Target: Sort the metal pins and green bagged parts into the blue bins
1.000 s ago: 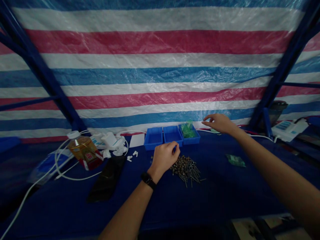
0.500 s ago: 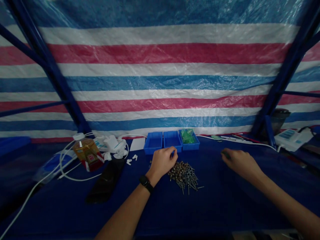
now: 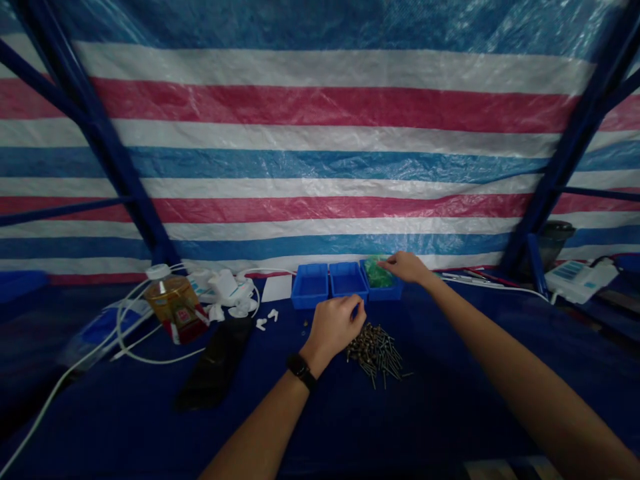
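Note:
My left hand [image 3: 336,324], with a black watch [image 3: 300,366] on its wrist, rests on the dark blue table with the fingers curled tight, touching the left edge of a pile of dark screws [image 3: 379,348]. What the fingers hold is hidden. My right hand [image 3: 407,267] reaches over the rightmost of three small blue bins [image 3: 391,291]. Its fingertips are pinched on a green packet [image 3: 376,272] lying with other green packets in that bin. The left bin [image 3: 310,285] and middle bin [image 3: 347,281] look empty.
A bottle of amber liquid [image 3: 171,303], white cables [image 3: 131,333], white plastic parts [image 3: 225,287] and a black flat object [image 3: 213,363] lie at the left. A white device [image 3: 575,277] and a dark cup [image 3: 554,239] sit at the right. A striped tarp wall and blue frame posts close the back.
My right hand dropped from the back right to a green packet on the table, then carried it left to the rightmost bin. The packet is gone from the table. My left hand stayed by the screws.

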Tool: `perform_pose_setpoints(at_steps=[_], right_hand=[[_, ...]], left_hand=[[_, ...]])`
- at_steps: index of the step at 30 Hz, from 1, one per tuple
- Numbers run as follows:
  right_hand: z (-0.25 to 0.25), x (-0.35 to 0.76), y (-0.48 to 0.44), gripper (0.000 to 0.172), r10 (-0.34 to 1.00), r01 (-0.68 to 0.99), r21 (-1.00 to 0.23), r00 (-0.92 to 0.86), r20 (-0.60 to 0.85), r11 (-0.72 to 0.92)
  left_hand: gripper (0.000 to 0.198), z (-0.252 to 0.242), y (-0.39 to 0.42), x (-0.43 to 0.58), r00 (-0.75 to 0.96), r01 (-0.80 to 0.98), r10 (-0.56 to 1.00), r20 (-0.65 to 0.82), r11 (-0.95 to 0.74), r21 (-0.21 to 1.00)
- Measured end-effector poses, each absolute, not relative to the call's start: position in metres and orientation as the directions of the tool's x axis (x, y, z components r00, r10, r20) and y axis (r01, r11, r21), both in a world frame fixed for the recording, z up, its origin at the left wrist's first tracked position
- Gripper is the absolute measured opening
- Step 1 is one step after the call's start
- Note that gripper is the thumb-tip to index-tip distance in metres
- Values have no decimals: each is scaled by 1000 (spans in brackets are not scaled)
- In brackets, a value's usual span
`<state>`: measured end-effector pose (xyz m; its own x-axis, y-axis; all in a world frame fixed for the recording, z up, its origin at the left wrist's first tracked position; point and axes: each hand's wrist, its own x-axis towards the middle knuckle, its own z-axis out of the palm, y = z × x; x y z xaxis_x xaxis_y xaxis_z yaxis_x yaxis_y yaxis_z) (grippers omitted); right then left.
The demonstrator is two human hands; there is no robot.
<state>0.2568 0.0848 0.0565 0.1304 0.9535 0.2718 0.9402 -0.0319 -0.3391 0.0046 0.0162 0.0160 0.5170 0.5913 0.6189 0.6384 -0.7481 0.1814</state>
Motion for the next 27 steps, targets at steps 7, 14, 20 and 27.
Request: perform_pose_setpoints(at_steps=[7,14,20,27], right_hand=[[65,268,123,37,938,937,-297,257,233,-183],[60,261,127,26,923,938,-301,258,285,-170],[69,258,116,31,907,971,-184,212,364,-154],[71,248,129,12,985,993,-82,97,140,-86]], left_hand=[[23,18,16,1,492,660,616,615,-725,198],[22,16,20,1,492,655,606,626,-731,192],[21,17,18,2,498,662,614,613,-725,188],[21,16,20,0,493,665,613,618,-723,187]])
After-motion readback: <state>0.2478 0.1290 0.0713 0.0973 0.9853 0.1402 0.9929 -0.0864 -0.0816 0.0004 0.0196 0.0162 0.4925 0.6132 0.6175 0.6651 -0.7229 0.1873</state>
